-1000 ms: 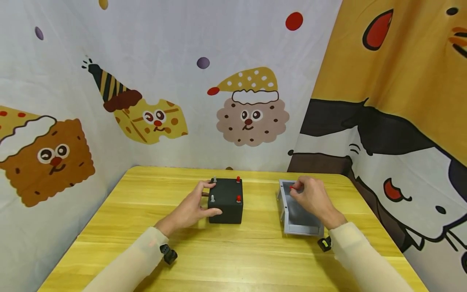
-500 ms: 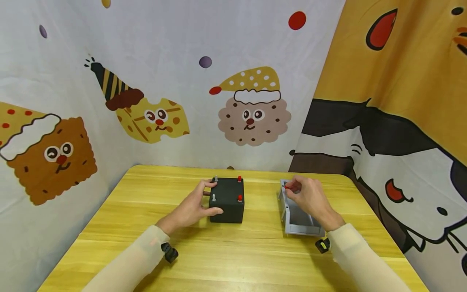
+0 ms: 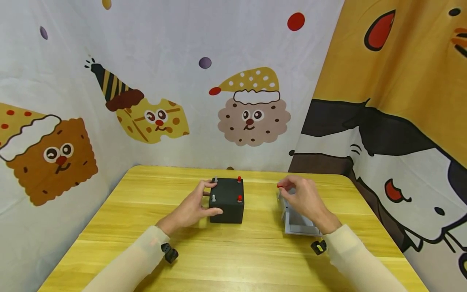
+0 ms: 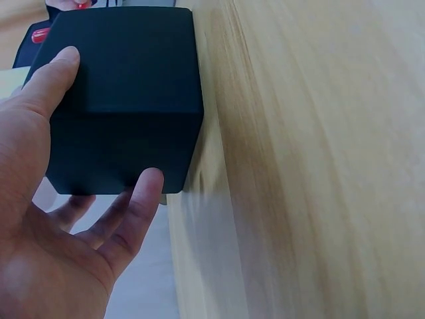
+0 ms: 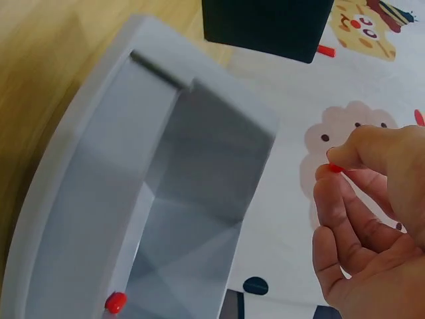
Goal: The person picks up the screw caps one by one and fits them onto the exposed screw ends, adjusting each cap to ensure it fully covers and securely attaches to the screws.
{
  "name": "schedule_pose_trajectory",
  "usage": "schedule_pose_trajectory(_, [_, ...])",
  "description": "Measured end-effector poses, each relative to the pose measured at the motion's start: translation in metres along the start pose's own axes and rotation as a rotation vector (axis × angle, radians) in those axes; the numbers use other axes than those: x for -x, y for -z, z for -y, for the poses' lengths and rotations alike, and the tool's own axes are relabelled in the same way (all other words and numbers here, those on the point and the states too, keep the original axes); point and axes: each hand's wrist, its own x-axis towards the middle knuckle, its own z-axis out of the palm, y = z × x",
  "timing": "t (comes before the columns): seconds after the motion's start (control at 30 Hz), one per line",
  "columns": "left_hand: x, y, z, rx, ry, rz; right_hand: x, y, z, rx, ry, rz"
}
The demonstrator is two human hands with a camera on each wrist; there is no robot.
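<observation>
My left hand (image 3: 191, 207) grips a black box (image 3: 227, 211) at its left side, the thumb on the front face and the fingers reaching behind. Two grey pegs (image 3: 214, 198) stand along the left edge of the box top, and two red-topped pegs (image 3: 239, 198) along the right. My right hand (image 3: 308, 202) pinches a small red piece (image 5: 335, 168) between thumb and fingertips, above the far left corner of a grey bin (image 3: 302, 230). Another small red piece (image 5: 115, 303) lies in that bin in the right wrist view. The hand hides much of the bin in the head view.
Box and bin stand apart on a wood-grain table (image 3: 182, 259). Behind it hangs a white curtain (image 3: 160, 48) with cartoon prints, and a yellow, black and white one (image 3: 412, 81) hangs at the right.
The right hand has moved left with the small red piece, from over the inside of the bin to its far left corner. The left hand and the box have stayed in place.
</observation>
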Motion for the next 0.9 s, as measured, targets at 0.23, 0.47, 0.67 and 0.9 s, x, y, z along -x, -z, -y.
schedule_pose_trajectory(0.23, [0.000,-0.002,0.001,0.008,0.002,0.002,0.000,-0.002,0.012,-0.024,0.057,-0.022])
schedule_pose_trajectory(0.47, [0.000,-0.001,0.001,0.008,-0.003,-0.001,-0.003,-0.005,0.021,-0.038,0.101,-0.045])
schedule_pose_trajectory(0.67, [0.000,-0.001,0.002,0.028,-0.008,-0.004,-0.005,-0.009,0.029,-0.042,0.125,-0.054])
schedule_pose_trajectory(0.9, [-0.001,-0.001,0.003,0.000,-0.004,-0.006,-0.007,-0.013,0.037,-0.056,0.140,-0.056])
